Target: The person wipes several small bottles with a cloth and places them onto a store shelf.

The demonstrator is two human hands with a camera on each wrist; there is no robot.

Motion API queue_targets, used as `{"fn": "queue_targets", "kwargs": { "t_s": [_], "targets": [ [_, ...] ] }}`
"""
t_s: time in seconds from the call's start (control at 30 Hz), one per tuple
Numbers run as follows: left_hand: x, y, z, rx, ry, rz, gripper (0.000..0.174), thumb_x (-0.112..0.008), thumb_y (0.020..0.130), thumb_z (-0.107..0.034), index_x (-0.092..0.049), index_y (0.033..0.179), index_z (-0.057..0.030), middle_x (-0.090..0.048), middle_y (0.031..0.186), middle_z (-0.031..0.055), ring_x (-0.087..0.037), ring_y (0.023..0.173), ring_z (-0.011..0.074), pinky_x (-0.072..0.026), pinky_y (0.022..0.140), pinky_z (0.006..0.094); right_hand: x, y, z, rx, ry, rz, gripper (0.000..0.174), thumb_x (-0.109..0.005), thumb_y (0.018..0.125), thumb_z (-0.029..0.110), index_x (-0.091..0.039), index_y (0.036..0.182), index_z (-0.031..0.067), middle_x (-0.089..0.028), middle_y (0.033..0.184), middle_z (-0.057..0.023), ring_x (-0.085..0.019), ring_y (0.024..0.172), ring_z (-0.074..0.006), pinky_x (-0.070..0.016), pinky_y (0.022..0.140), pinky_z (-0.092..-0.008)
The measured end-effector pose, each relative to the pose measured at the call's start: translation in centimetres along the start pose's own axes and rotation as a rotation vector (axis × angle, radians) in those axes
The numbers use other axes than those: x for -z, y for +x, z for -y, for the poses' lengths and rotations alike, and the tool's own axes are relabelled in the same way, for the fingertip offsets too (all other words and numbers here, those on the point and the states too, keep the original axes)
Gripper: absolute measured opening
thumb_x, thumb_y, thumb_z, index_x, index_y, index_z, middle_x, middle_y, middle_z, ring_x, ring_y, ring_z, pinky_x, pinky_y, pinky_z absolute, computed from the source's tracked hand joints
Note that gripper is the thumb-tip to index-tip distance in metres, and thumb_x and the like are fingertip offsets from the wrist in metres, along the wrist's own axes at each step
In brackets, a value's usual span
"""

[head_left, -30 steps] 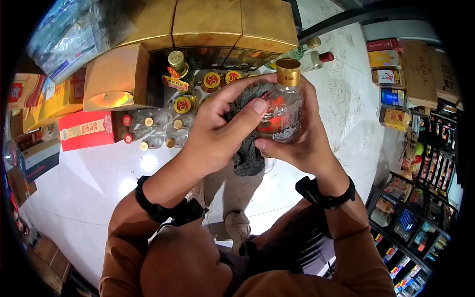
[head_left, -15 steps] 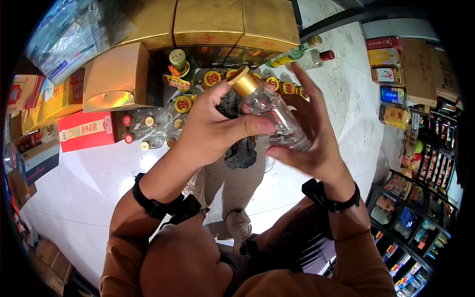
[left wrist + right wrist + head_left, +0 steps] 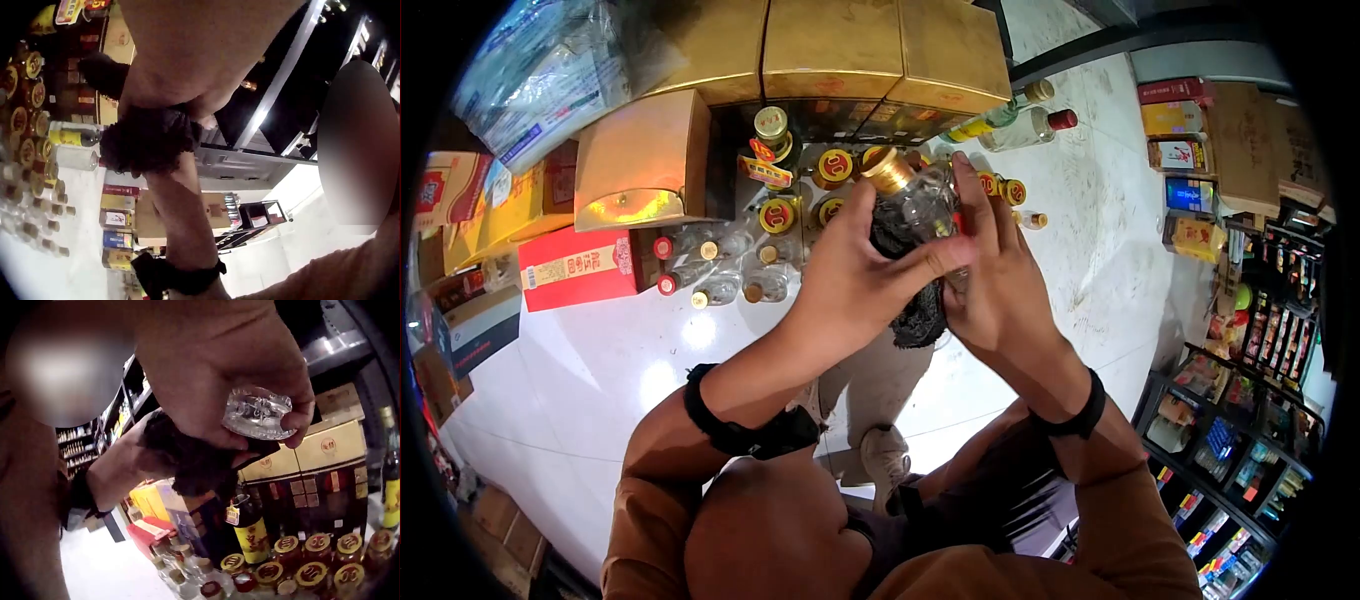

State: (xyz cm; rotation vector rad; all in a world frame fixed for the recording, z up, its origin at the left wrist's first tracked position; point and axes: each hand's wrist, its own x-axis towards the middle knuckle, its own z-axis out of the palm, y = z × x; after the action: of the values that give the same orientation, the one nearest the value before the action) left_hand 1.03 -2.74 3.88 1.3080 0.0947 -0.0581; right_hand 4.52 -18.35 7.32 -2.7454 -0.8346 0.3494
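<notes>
In the head view a clear glass bottle with a gold cap is tilted, its cap toward the upper left. My left hand grips the bottle through a dark fluffy cloth, with the thumb laid across the glass. On the other side my right hand wraps the lower part, back of the hand facing up. The right wrist view shows the thick glass base poking out between the right thumb and fingers. Hand and cloth cover the bottle in the left wrist view.
Beyond the hands stand jars with yellow lids and several small clear bottles. Gold boxes line the back. A red box lies at left, two bottles lie at the back right, and shelves stand at right.
The bottle has turned from nearly upright to tilted, its cap swinging to the left. The right hand lifted its fingers, rolled over and closed on the lower part again. The cloth stayed in the left hand.
</notes>
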Motion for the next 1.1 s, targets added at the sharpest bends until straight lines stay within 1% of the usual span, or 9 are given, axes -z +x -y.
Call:
{"fn": "queue_targets", "kwargs": {
  "t_s": [0.07, 0.2, 0.3, 0.4, 0.47, 0.7, 0.77, 0.93, 1.1],
  "targets": [
    [-0.3, 0.4, 0.2, 0.035, -0.298, -0.086, 0.042, -0.073, 0.085, -0.017, -0.053, 0.117, 0.0020, -0.063, 0.101, 0.0054, -0.057, 0.090, 0.0066, -0.0473, 0.079, 0.0237, 0.2, -0.3, 0.8, 0.001, -0.115, 0.024, 0.093, -0.063, 0.075, 0.011, -0.007, 0.149, 0.0043, -0.039, 0.127, -0.0336, -0.046, 0.114, -0.0492, -0.0438, 0.092, -0.0484],
    [1.1, 0.7, -0.3, 0.085, -0.447, -0.008, 0.040, -0.070, 0.087, -0.014, -0.053, 0.119, 0.0016, -0.063, 0.104, 0.0044, -0.058, 0.093, 0.0068, -0.0467, 0.081, 0.0231, 1.8, 0.0, 0.9, 0.110, 0.262, -0.039, 0.095, -0.072, 0.072, 0.006, -0.014, 0.148, 0.0023, -0.040, 0.132, -0.0279, -0.047, 0.118, -0.0414, -0.0389, 0.101, -0.0454],
    [1.3, 0.6, -0.4, 0.048, -0.462, 0.038, 0.040, -0.069, 0.087, -0.015, -0.053, 0.121, 0.0009, -0.063, 0.106, 0.0046, -0.057, 0.093, 0.0077, -0.0457, 0.084, 0.0229, 2.0, 0.7, -1.3, 0.098, 1.202, 0.051, 0.082, -0.076, 0.074, -0.001, -0.030, 0.142, 0.0016, -0.049, 0.132, -0.0122, -0.047, 0.123, -0.0220, -0.0398, 0.102, -0.0347],
    [1.0, 1.2, 0.1, -0.071, -0.452, 0.074, 0.042, -0.070, 0.087, -0.017, -0.054, 0.120, 0.0025, -0.064, 0.103, 0.0049, -0.059, 0.088, 0.0080, -0.0481, 0.079, 0.0219, 1.2, 0.0, -0.3, -0.114, 1.159, 0.040, 0.081, -0.076, 0.075, 0.001, -0.031, 0.142, 0.0032, -0.052, 0.129, -0.0113, -0.052, 0.116, -0.0223, -0.0430, 0.098, -0.0332],
    [1.3, 1.2, -0.2, 0.167, -0.528, 0.007, 0.042, -0.070, 0.087, -0.019, -0.054, 0.119, 0.0038, -0.065, 0.099, 0.0044, -0.059, 0.084, 0.0075, -0.0487, 0.074, 0.0207, 1.1, 0.0, 0.5, -0.216, 1.102, 0.021, 0.077, -0.077, 0.076, 0.004, -0.033, 0.140, 0.0032, -0.057, 0.123, -0.0126, -0.057, 0.110, -0.0220, -0.0467, 0.091, -0.0318],
    [1.5, 0.9, -0.5, 0.185, -0.328, -0.097, 0.035, -0.065, 0.091, -0.020, -0.058, 0.113, 0.0057, -0.065, 0.094, 0.0033, -0.056, 0.078, 0.0059, -0.0472, 0.071, 0.0208, 0.4, 0.4, 0.9, -0.089, 0.573, -0.167, 0.069, -0.071, 0.081, 0.007, -0.033, 0.138, 0.0019, -0.058, 0.117, -0.0237, -0.059, 0.107, -0.0368, -0.0481, 0.089, -0.0369],
    [1.3, 0.8, -1.4, 0.216, -0.393, -0.141, 0.035, -0.063, 0.092, -0.021, -0.058, 0.115, 0.0052, -0.065, 0.096, 0.0038, -0.056, 0.082, 0.0064, -0.0464, 0.074, 0.0209, 0.8, 0.9, 0.4, 0.093, -0.020, -0.216, 0.064, -0.069, 0.081, 0.005, -0.037, 0.137, 0.0030, -0.058, 0.118, -0.0215, -0.062, 0.100, -0.0361, -0.0499, 0.086, -0.0374],
    [2.1, 1.8, -0.2, 0.227, -0.538, -0.305, 0.036, -0.058, 0.096, -0.022, -0.055, 0.122, 0.0037, -0.063, 0.108, 0.0063, -0.054, 0.096, 0.0087, -0.0438, 0.086, 0.0226, 1.1, 0.7, 0.4, 0.065, 0.097, -0.154, 0.070, -0.070, 0.076, 0.003, -0.040, 0.138, 0.0121, -0.057, 0.118, -0.0212, -0.058, 0.103, -0.0416, -0.0492, 0.087, -0.0427],
    [3.1, 2.9, 0.4, -0.104, -0.364, -0.399, 0.037, -0.048, 0.100, -0.026, -0.053, 0.125, 0.0008, -0.058, 0.122, 0.0088, -0.055, 0.109, 0.0151, -0.0419, 0.096, 0.0282, 1.5, 0.7, 0.4, 0.029, 0.249, -0.175, 0.075, -0.072, 0.070, 0.000, -0.044, 0.137, 0.0178, -0.055, 0.122, -0.0212, -0.055, 0.108, -0.0409, -0.0485, 0.090, -0.0439]
  ]
}}
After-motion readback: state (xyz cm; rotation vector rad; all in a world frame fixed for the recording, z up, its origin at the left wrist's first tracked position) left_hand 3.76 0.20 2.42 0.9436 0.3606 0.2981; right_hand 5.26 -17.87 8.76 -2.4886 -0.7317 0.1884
